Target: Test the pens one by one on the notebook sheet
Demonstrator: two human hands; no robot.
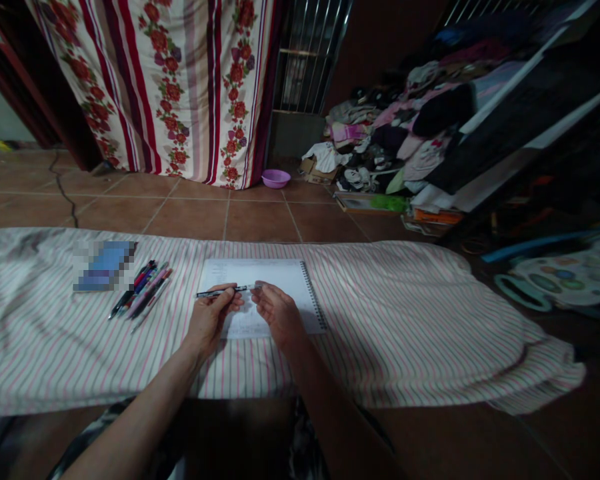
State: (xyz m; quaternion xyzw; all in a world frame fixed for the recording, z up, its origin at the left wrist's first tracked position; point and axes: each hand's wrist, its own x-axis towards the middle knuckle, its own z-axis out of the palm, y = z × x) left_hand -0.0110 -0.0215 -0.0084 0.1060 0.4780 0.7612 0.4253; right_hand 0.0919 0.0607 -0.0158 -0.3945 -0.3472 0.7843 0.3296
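The left hand (213,315) holds a pen (214,293) near its middle, the thumb pressed along it and the fingers curled beneath. The right hand (281,315) is narrowed to a pinch at the other end, thumb and forefinger together on the clear, pale tip; whether that tip is a cap joined to the barrel or slightly apart from it, I cannot tell. The pen lies almost level between the two hands, its dark end sticking out to the left past the left thumb. The hands are near each other, with only a short stretch of pen between them.

Right under the pen and both hands is an open pad (280,271), its coil along the right edge. Its page is mostly white, with faint marks at the upper left and along the lower edge, too small to read.

Left of the pad, well apart from the hands, more pens (147,288) lie side by side in a slanting bunch, dark ones on the left and pink and pale ones on the right. Beyond them, further left, is a blue slab (106,267), blurred into blocks. All of this rests on a striped cloth (405,313), creased and hanging over the near edge.

Past the cloth is a tiled floor (195,208). A flowered curtain (190,87) hangs down to it, with a purple basin (276,179) just beside its lower right corner. Further right, clothes (395,137) are heaped up.
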